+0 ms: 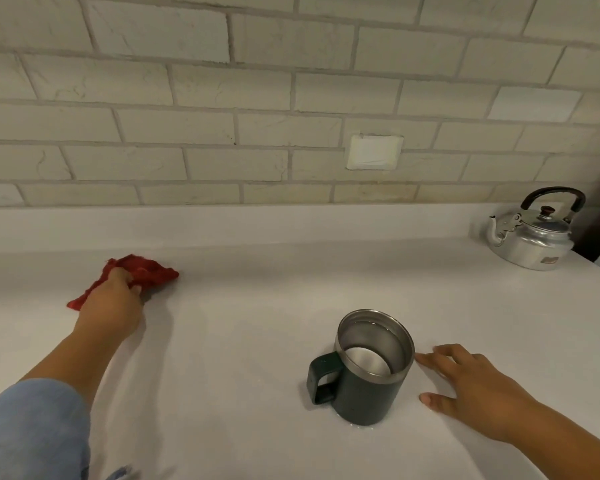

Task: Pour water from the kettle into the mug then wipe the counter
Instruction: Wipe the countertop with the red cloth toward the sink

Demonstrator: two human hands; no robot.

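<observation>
A dark green mug (364, 393) with a steel lining stands upright on the white counter (257, 341), handle pointing left, with water inside. My right hand (475, 389) lies flat on the counter just right of the mug, fingers spread, holding nothing. Far left, my left hand (113, 306) presses down on a crumpled red cloth (146, 271) and grips it against the counter. A silver kettle (534, 237) with a black handle sits upright at the back right corner, away from both hands.
A tiled brick-pattern wall (257, 116) rises behind the counter, with a white wall plate (374, 152) on it. The counter's right edge drops off just past the kettle. A blue sleeve (32, 427) covers my left upper arm.
</observation>
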